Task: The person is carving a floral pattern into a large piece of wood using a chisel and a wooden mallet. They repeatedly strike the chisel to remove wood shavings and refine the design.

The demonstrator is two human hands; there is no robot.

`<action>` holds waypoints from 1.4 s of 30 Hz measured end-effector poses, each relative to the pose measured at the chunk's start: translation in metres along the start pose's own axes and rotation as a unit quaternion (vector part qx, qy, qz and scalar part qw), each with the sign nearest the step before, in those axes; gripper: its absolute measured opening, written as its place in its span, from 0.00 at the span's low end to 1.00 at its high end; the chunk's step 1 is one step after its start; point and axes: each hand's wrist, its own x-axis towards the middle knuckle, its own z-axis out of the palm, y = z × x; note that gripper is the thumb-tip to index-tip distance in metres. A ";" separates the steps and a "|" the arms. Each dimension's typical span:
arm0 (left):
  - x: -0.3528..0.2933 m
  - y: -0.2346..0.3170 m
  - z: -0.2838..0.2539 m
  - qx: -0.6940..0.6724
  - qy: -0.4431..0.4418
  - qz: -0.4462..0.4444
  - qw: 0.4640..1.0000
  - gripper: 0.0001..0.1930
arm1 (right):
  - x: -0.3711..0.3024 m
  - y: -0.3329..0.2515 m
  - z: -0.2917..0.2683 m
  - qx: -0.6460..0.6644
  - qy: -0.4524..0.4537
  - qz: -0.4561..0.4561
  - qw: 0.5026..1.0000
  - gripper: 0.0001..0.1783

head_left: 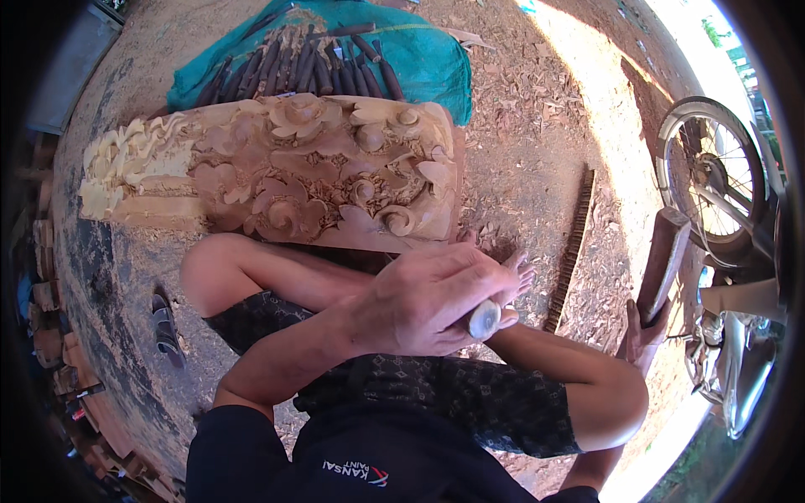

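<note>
My left hand (423, 298) is closed round a carving chisel, and only the rounded butt (484, 321) of it shows; its blade is hidden behind the hand. Out to the right, my right hand (646, 335) grips a wooden mallet (665, 256), a dark, worn block raised upright beside my knee. Just beyond my crossed legs lies a thick wooden panel (352, 222) carved with flowers, curls and leaves. Its left end is paler, and wood crumbs sit in the hollows. The left hand is close to the panel's near edge.
Many dark-handled chisels (319, 71) lie on a green sack (440, 63) behind the panel. A ridged strip (573, 251) lies on the chip-strewn ground to the right. A motorbike wheel (713, 168) stands at far right. One sandal (168, 329) and wood offcuts (101, 419) are on the left.
</note>
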 end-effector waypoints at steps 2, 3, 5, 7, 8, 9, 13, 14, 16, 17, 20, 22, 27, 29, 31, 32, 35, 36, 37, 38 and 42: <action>-0.020 -0.005 0.040 -0.056 -0.024 0.057 0.996 0.15 | 0.008 0.012 -0.048 -0.081 0.052 -0.066 0.993 0.47; -0.032 -0.008 0.049 -0.060 -0.045 0.086 0.993 0.15 | 0.008 0.011 -0.068 -0.138 0.064 -0.092 0.984 0.47; -0.049 -0.015 0.058 -0.052 -0.079 0.123 0.988 0.15 | 0.003 0.008 -0.093 -0.226 0.074 -0.144 0.961 0.47; -0.063 -0.018 0.054 -0.018 -0.105 0.131 0.986 0.16 | -0.014 -0.024 -0.082 -0.248 0.054 -0.205 0.945 0.41; -0.063 -0.018 0.057 -0.018 -0.086 0.123 0.989 0.15 | -0.030 -0.044 -0.078 -0.253 0.042 -0.233 0.938 0.39; -0.062 -0.019 0.060 -0.016 -0.066 0.111 0.991 0.15 | -0.043 -0.063 -0.069 -0.253 0.026 -0.255 0.933 0.36; -0.063 -0.027 0.062 -0.044 -0.057 0.071 0.995 0.14 | -0.084 -0.099 -0.033 -0.111 -0.076 -0.386 0.913 0.37; -0.063 -0.026 0.063 -0.053 -0.039 0.067 0.996 0.14 | -0.091 -0.104 -0.025 -0.129 -0.082 -0.424 0.893 0.35; -0.061 -0.024 0.067 -0.067 -0.005 0.056 0.996 0.15 | -0.099 -0.135 -0.008 -0.132 -0.135 -0.452 0.872 0.34; -0.062 -0.023 0.067 -0.051 -0.008 0.048 0.998 0.18 | -0.103 -0.141 -0.004 -0.140 -0.146 -0.452 0.869 0.34; -0.063 -0.025 0.058 -0.031 0.002 0.045 0.999 0.19 | -0.106 -0.149 0.006 -0.129 -0.165 -0.462 0.862 0.32; -0.066 -0.028 0.051 -0.042 -0.034 0.061 0.997 0.19 | -0.107 -0.153 0.009 -0.125 -0.172 -0.457 0.864 0.30; -0.066 -0.032 0.054 -0.059 0.009 0.090 0.994 0.27 | -0.105 -0.161 0.018 -0.136 -0.186 -0.454 0.861 0.30; -0.068 -0.034 0.057 -0.063 0.019 0.091 0.994 0.26 | -0.104 -0.163 0.019 -0.128 -0.189 -0.449 0.864 0.30; -0.068 -0.035 0.058 -0.055 0.032 0.088 0.994 0.26 | -0.103 -0.165 0.019 -0.122 -0.192 -0.442 0.868 0.31; -0.068 -0.036 0.059 -0.051 0.038 0.088 0.994 0.25 | -0.102 -0.166 0.019 -0.126 -0.192 -0.442 0.867 0.31; -0.068 -0.039 0.059 -0.049 0.036 0.084 0.995 0.25 | -0.100 -0.166 0.017 -0.133 -0.194 -0.439 0.867 0.32; -0.068 -0.040 0.059 -0.049 0.037 0.083 0.995 0.25 | -0.100 -0.165 0.016 -0.134 -0.194 -0.437 0.868 0.33; -0.067 -0.040 0.059 -0.049 0.038 0.082 0.995 0.24 | -0.099 -0.164 0.015 -0.134 -0.195 -0.435 0.869 0.33; -0.067 -0.040 0.059 -0.048 0.039 0.081 0.995 0.24 | -0.100 -0.163 0.015 -0.134 -0.197 -0.433 0.869 0.33; -0.067 -0.040 0.059 -0.045 0.041 0.078 0.995 0.24 | -0.100 -0.159 0.016 -0.130 -0.202 -0.423 0.874 0.33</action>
